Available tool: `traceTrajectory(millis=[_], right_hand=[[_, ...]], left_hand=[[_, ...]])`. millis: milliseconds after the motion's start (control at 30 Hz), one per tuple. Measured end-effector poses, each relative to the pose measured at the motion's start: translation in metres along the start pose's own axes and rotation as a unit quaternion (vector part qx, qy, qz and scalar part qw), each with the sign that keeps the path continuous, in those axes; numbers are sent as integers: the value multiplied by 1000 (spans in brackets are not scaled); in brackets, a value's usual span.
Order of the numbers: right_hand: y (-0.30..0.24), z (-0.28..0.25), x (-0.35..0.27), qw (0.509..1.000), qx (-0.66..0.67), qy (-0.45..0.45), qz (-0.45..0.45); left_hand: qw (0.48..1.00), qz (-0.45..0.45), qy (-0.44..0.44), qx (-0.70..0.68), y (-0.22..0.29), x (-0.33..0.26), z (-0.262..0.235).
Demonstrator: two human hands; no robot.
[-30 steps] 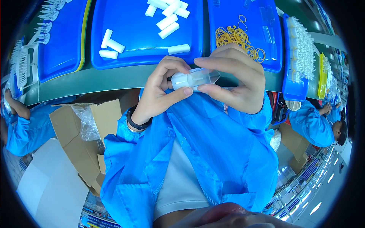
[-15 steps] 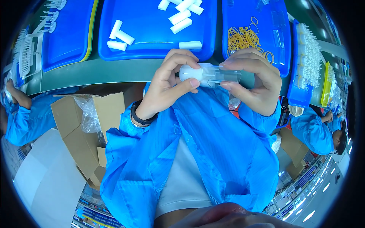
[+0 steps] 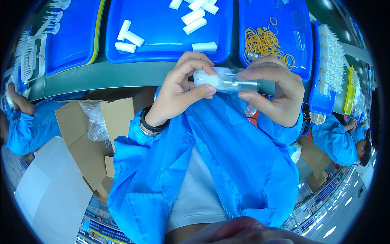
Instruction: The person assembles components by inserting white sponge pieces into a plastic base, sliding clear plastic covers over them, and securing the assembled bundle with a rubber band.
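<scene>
My left hand (image 3: 178, 91) and my right hand (image 3: 274, 91) meet over the green table edge, both gripping a small white cylinder inside a clear plastic sleeve (image 3: 224, 81). My left thumb and fingers pinch the white end; my right fingertips pinch the clear end. A black band sits on my left wrist (image 3: 150, 124). Just beyond my hands lies a blue tray (image 3: 162, 46) with several white cylinders (image 3: 194, 20). To its right another blue tray (image 3: 296, 24) holds a heap of yellow rubber bands (image 3: 264, 40).
A third blue tray (image 3: 71, 36) lies at the left, with white comb-like parts (image 3: 28, 61) beside it. A rack of white pieces (image 3: 331, 57) stands at the right. An open cardboard box (image 3: 87, 134) with a plastic bag sits below left. Persons in blue coats work at both sides.
My hands have drawn slightly apart and the sleeved cylinder now lies more level between them. The view has tilted a little, bringing the trays lower in the picture.
</scene>
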State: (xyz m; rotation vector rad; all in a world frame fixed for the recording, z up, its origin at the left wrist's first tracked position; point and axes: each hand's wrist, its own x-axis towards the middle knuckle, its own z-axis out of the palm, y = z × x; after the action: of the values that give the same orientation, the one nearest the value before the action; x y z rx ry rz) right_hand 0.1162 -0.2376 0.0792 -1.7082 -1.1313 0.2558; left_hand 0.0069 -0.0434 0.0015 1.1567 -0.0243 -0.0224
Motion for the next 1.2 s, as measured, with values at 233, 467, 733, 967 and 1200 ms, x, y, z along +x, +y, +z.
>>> traceTrajectory(millis=[233, 467, 733, 967, 1200], right_hand=[[2, -4, 1, 998, -66, -3, 9], [14, 5, -5, 998, -19, 29, -49], [32, 25, -16, 992, 62, 82, -70], [23, 13, -7, 994, -93, 34, -51], [13, 1, -5, 967, -227, 33, -113]], left_hand=[[999, -21, -9, -37, 0, 1, -1], [999, -1, 8, -42, -1, 1, 1], [1000, -24, 6, 2, 8, 0, -1], [996, -75, 40, 29, 19, -1, -2], [986, -55, 4, -156, 7, -5, -31]])
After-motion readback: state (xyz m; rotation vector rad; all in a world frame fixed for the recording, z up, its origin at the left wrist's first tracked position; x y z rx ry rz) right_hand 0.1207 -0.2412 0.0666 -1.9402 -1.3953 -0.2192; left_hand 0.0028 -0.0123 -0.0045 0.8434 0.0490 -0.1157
